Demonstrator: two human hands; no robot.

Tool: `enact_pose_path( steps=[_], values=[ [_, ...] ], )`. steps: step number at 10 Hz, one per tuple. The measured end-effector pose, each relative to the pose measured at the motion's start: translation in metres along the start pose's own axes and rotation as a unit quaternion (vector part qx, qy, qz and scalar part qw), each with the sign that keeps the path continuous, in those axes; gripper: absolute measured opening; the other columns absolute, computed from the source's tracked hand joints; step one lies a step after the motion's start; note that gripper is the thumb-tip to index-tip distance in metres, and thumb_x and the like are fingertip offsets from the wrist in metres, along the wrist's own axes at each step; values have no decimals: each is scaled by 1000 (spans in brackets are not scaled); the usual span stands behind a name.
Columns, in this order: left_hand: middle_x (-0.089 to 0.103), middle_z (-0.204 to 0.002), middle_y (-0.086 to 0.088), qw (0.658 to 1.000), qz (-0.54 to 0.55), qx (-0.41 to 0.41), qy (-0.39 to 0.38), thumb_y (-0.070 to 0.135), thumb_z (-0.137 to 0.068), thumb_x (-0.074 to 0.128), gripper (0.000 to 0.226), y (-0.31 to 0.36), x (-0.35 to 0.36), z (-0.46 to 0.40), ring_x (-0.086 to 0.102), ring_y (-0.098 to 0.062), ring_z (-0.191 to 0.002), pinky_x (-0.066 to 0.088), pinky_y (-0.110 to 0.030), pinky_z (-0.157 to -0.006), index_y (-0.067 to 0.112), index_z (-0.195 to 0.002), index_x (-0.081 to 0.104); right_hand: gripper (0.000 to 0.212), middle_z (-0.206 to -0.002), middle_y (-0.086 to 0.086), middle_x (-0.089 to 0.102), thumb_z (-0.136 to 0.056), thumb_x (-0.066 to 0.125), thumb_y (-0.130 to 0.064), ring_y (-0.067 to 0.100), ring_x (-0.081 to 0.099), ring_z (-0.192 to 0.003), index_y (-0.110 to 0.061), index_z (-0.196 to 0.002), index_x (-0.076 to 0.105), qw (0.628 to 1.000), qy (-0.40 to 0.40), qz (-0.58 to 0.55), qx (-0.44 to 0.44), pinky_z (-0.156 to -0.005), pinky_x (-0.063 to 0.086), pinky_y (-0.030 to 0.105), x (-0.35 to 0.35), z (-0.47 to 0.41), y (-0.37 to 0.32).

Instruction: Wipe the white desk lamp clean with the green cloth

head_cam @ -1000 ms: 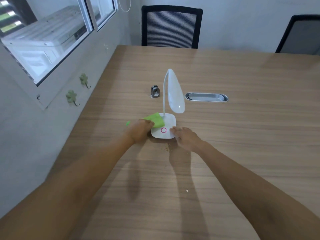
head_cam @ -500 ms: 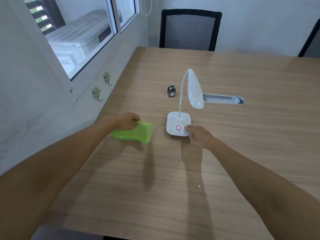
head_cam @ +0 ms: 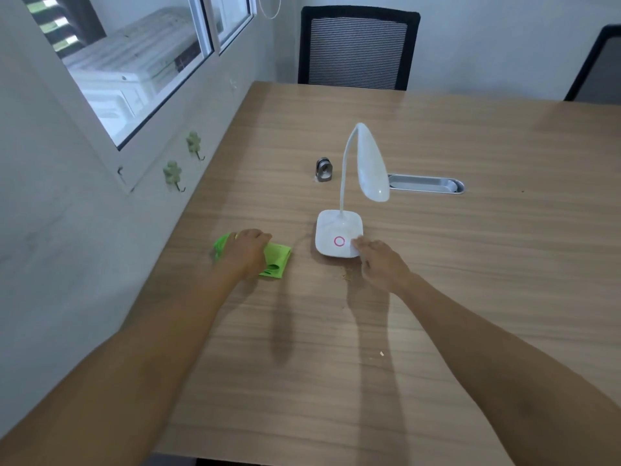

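**Meanwhile, Cloth on the Table, Lamp Steadied at Its Base**

Nearest, my two forearms reached out over the wooden table (head_cam: 470, 264). My left hand (head_cam: 247, 252) lay on top of the green cloth (head_cam: 277, 260), fingers curled down over it; whether they pinched the fabric or merely pressed it flat I could not tell. The cloth sat on the tabletop to the left of the lamp and apart from it. It looked soft and limp, best gathered into a bunched pad in the palm. My right hand (head_cam: 381, 264) rested with loosely extended fingertips (head_cam: 358, 244) touching the near right corner of the white desk lamp (head_cam: 339, 235), grasping nothing. The lamp appeared light, smooth and easily tipped, its thin neck probably flexible, so I judged the broad base the place to hold while wiping. Beyond it stood a small metal object (head_cam: 324, 169) and a metal cable slot (head_cam: 425, 184), then a black chair (head_cam: 358, 48). The lamp head's underside faced away from me, and the cloth's middle was hidden under my hand.
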State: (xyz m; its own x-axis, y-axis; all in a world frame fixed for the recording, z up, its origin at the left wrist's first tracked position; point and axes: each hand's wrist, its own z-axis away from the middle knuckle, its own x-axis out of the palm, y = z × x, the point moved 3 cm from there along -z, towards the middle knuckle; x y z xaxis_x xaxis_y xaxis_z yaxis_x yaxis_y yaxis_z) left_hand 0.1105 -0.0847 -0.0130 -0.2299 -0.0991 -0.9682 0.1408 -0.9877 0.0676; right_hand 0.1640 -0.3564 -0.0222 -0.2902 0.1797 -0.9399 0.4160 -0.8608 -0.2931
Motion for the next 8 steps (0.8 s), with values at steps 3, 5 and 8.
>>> enact_pose_path(
  steps=[3, 5, 8],
  values=[
    [18, -160, -13, 973, 109, -104, 172, 49, -94, 31, 64, 7, 41, 76, 22, -33, -145, 17, -50, -118, 20, -151, 21, 53, -159, 6, 11, -96, 29, -44, 33, 10, -145, -28, -145, 16, 990, 42, -42, 128, -117, 14, 53, 23, 63, 24],
    [17, -159, -18, 978, 94, -140, 126, 66, -77, 11, 94, 17, 75, 102, 19, -34, -146, 14, -51, -119, 6, -150, 18, 58, -160, 3, 0, -95, 24, -52, 30, -4, -146, -31, -146, 7, 987, 48, 12, 153, -117, 3, 58, 45, 95, 30],
    [23, -158, -18, 977, 81, -151, 128, 69, -78, 12, 95, 17, 85, 100, 16, -32, -147, 13, -52, -119, 5, -148, 24, 58, -160, 4, -9, -95, 20, -52, 27, -12, -146, -32, -146, 0, 979, 39, -56, 193, -117, -5, 59, 45, 94, 30]
  ],
)
